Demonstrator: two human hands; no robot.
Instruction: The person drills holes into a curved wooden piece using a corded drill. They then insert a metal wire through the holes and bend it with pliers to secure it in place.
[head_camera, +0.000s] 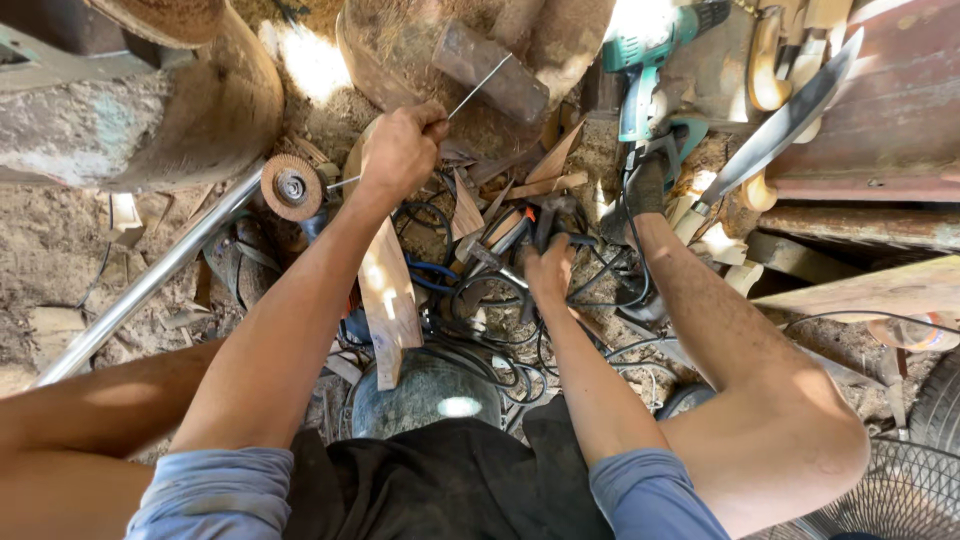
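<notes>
My left hand (402, 150) is closed around a thin metal rod (478, 88) that sticks up and to the right past a log. My right hand (549, 270) grips the handles of a dark plier-like tool (548, 222) held low between my knees, over a tangle of black and blue cables (470, 310). A narrow wooden plank (390, 300) lies under my left forearm. What the tool's jaws touch is hidden.
A worn grinding disc (291, 186) sits left of my left hand beside a long steel pipe (150, 285). A teal power tool (645, 60) and a large blade (785, 125) lie at upper right. Logs, wood offcuts and a fan grille (890, 495) surround me.
</notes>
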